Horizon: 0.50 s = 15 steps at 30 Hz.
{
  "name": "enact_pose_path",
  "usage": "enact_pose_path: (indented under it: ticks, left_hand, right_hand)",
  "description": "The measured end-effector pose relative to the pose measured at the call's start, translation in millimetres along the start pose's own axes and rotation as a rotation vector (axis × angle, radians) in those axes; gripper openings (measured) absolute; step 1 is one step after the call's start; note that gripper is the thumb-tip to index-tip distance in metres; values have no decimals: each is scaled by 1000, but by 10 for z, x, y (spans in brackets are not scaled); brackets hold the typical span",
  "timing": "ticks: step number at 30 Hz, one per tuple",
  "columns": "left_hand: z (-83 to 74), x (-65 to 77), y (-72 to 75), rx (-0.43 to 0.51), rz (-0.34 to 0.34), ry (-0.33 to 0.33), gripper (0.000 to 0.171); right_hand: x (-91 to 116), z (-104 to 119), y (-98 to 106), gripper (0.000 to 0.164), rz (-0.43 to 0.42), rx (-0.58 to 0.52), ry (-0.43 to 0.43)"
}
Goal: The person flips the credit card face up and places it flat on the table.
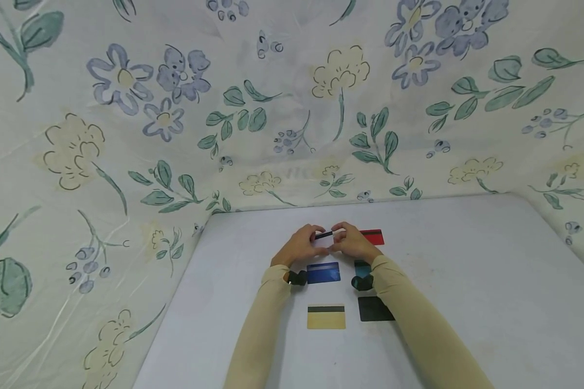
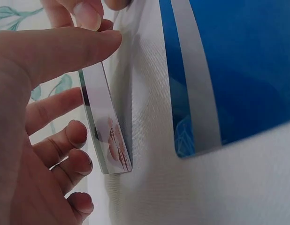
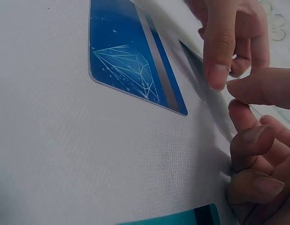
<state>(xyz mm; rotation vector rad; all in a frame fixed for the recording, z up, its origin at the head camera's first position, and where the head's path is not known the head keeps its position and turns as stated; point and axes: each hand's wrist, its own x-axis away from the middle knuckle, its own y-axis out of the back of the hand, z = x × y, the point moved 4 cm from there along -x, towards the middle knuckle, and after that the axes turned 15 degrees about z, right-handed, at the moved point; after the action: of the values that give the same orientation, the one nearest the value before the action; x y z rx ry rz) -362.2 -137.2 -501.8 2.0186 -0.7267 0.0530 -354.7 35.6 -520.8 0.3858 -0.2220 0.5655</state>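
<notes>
Between the two hands is a white card with a black stripe along its far edge. My left hand holds it at its left side; in the left wrist view the thumb lies across the white card, which stands tilted and shows a pinkish-brown print. My right hand pinches at the card's right side, its thumb and fingertips close together in the right wrist view; the card's edge there is mostly hidden. A blue card with a silver stripe lies just nearer than the hands.
A red card lies partly behind the right hand. Under the right wrist is a teal card, partly covered. A gold card and a black card lie nearer on the white table. Floral cloth hangs behind.
</notes>
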Motion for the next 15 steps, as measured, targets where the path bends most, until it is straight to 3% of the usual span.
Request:
enact_pose_path:
  ticks: [15]
  left_hand:
    - [-29, 55, 34, 75, -50, -47, 66]
  right_hand:
    - [-8, -22, 7, 63, 10, 18, 13]
